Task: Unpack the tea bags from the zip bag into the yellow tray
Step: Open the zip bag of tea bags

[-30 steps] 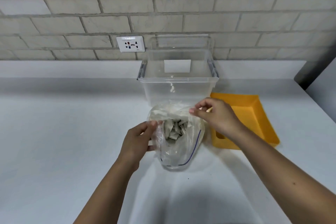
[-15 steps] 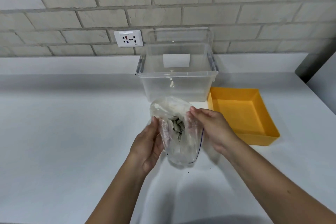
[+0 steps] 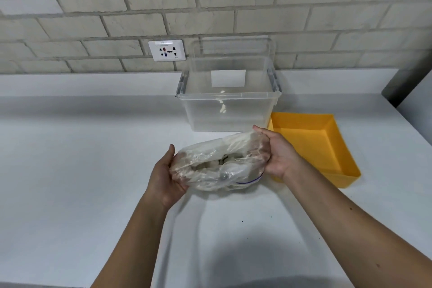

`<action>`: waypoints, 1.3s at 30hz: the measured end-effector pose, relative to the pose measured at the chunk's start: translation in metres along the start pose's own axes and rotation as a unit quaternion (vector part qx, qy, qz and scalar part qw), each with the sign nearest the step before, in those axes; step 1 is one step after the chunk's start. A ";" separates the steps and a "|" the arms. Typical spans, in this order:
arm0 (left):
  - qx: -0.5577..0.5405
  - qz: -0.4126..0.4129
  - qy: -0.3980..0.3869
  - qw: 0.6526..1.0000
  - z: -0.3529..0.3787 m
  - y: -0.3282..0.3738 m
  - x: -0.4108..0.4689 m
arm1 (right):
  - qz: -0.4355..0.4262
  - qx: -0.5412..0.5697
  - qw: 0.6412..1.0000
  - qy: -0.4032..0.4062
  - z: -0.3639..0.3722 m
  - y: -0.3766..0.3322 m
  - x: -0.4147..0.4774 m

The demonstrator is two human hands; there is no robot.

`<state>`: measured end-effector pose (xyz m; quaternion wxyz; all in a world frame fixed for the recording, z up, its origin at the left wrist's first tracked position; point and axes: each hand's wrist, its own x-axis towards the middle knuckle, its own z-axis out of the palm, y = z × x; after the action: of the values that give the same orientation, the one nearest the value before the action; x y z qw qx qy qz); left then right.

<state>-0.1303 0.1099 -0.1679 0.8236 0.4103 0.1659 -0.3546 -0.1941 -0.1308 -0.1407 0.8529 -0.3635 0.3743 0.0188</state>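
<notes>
Gripping the zip bag point(image 3: 219, 166) at both ends. With left fingers point(image 3: 181, 172) curled under and round the left end, showing pinkish through the plastic, thumb up along the far edge; left hand point(image 3: 163, 175) with palm turned to the right. With right fingers point(image 3: 263, 151) wrapped round the right end in the same way, also seen through the film, thumb over the far top corner; right hand point(image 3: 279, 154) with palm turned to the left.

Held lying sideways between the two palms, crumpled and cloudy, a blue line point(image 3: 247, 181) along the near right edge. Inside, bunched toward the middle, the tea bags point(image 3: 223, 160), only dimly made out through the folds. Cannot tell whether clear of the surface point(image 3: 70, 170) or brushing it; soft shadow point(image 3: 210, 196) just below on the near side.

Just right of the right hand, partly behind it, the yellow tray point(image 3: 327, 142), lying flat on the surface, inner floor in plain view. Just beyond the bag, close against the tray's far left corner, a clear plastic bin point(image 3: 229, 112) with a white label point(image 3: 228, 78) on its far wall. Farther back, left of the bin, a white wall socket point(image 3: 167, 50) on the grey brick wall point(image 3: 233, 2). Both forearms point(image 3: 131, 241) bare, reaching in from the near edge.
</notes>
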 end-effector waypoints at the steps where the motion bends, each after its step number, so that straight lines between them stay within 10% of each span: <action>1: 0.020 -0.005 0.009 1.000 0.000 0.000 -0.001 | -0.006 -0.022 1.000 0.007 0.002 0.003 0.002; 11: 0.289 0.202 0.108 0.929 0.005 -0.012 -0.034 | -0.329 -0.328 0.879 0.109 -0.007 0.024 -0.022; 14: 0.367 0.229 0.164 0.886 0.008 -0.023 -0.036 | -0.317 -0.329 0.882 0.115 -0.006 0.035 -0.021; 21: 0.314 0.203 0.082 0.924 0.019 -0.056 -0.044 | -0.213 -0.115 0.970 0.041 0.001 0.039 -0.022; 30: -0.072 0.018 0.005 0.997 0.017 -0.047 -0.015 | 0.003 0.062 0.998 0.004 0.001 0.017 -0.006; 39: 0.015 0.033 0.003 0.999 -0.008 -0.018 0.011 | 0.004 -0.099 0.995 0.011 0.004 0.002 0.011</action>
<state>-0.1354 0.1040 -0.1890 0.8281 0.4291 0.1494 -0.3283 -0.1847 -0.1292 -0.1476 0.8086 -0.4448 0.3811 0.0549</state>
